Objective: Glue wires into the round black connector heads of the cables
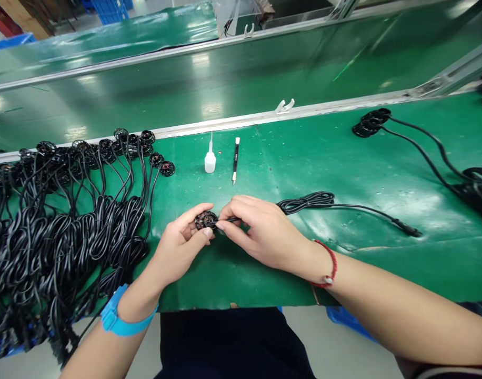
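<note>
Between its thumb and fingers, my left hand (181, 245) grips a round black plastic housing (204, 220) whose open inside faces up. My right hand (260, 226) is closed, pinching the black cable (233, 219) right beside the housing. From under that hand the cable runs into a coiled bundle (310, 201) on the green mat. Its far end, a black connector (409, 228), lies to the right. What the right fingertips press inside the housing is too small to make out.
Many coiled black cables (107, 231) with round housings are heaped at the left. A white dropper bottle (210, 160) and a black pen-like tool (236, 160) lie ahead. More housings (371, 122) with cables sit at the far right. A metal rail (241, 122) edges the green mat (304, 158).
</note>
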`<state>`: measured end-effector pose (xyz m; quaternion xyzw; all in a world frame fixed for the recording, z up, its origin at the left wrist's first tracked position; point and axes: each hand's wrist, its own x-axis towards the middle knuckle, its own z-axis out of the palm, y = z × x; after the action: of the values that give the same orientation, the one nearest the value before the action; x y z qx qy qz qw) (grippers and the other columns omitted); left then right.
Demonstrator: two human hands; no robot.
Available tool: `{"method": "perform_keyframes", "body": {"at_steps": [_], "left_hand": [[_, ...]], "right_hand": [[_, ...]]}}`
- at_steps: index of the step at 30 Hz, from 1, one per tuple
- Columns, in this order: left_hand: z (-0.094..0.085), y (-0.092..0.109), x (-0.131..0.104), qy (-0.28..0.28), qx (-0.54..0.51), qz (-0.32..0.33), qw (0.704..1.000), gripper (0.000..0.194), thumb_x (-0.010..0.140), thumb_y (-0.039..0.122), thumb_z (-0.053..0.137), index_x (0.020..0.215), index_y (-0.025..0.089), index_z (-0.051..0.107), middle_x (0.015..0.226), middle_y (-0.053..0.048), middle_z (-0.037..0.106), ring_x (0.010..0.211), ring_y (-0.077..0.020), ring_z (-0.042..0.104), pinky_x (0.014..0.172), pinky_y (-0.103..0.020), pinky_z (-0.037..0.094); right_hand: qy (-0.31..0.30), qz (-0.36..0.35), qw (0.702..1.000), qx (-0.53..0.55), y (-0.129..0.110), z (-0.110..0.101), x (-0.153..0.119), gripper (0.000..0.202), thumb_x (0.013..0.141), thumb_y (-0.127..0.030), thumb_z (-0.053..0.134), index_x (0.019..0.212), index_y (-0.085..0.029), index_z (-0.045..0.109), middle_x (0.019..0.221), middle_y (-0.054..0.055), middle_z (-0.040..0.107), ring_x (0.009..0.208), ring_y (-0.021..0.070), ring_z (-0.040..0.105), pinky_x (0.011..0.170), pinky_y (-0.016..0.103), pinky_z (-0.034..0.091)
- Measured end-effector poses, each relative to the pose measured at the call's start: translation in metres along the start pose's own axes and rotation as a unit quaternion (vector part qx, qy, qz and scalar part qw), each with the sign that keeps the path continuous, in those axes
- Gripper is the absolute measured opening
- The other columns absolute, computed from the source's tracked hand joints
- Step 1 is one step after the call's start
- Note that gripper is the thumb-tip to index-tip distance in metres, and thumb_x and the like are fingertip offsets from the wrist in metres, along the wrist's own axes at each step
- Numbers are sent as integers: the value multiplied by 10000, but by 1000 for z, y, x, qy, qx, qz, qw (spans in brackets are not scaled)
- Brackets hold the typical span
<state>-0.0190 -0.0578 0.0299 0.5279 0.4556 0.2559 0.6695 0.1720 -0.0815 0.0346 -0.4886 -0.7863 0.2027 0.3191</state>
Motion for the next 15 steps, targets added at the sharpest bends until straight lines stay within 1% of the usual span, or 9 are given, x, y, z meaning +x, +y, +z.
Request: {"method": "perform_keyframes", "body": {"at_steps": [5, 11, 15], "left_hand": [[-1, 0, 0, 1, 12, -2, 1000, 478, 817, 299, 666, 1269, 165, 589, 924, -57, 673, 743, -132, 605, 702, -252, 538], [-2, -1, -1, -6, 13, -6, 1000, 482, 830, 309, 659, 1284, 168, 581, 946, -61, 675, 743, -134, 610, 712, -257, 538], [-2, -2, -1, -8, 8, -9, 1000, 478, 832, 305, 663, 1284, 173, 580, 970, -63, 677, 754, -131, 610, 716, -249, 537]], "right_hand": [[7, 8, 999, 47, -2, 0, 0, 131, 900, -147, 537, 773, -178, 527, 715, -5, 595, 620, 111, 503, 599, 232, 392], [8, 10, 998, 57, -3, 0, 1, 121, 887, -150, 547, 771, -178, 526, 714, -6, 584, 615, 108, 488, 591, 228, 377], [7, 35, 997, 73, -3, 1, 1, 125, 875, -149, 541, 757, -184, 518, 684, -21, 567, 590, 99, 471, 587, 226, 364]]}}
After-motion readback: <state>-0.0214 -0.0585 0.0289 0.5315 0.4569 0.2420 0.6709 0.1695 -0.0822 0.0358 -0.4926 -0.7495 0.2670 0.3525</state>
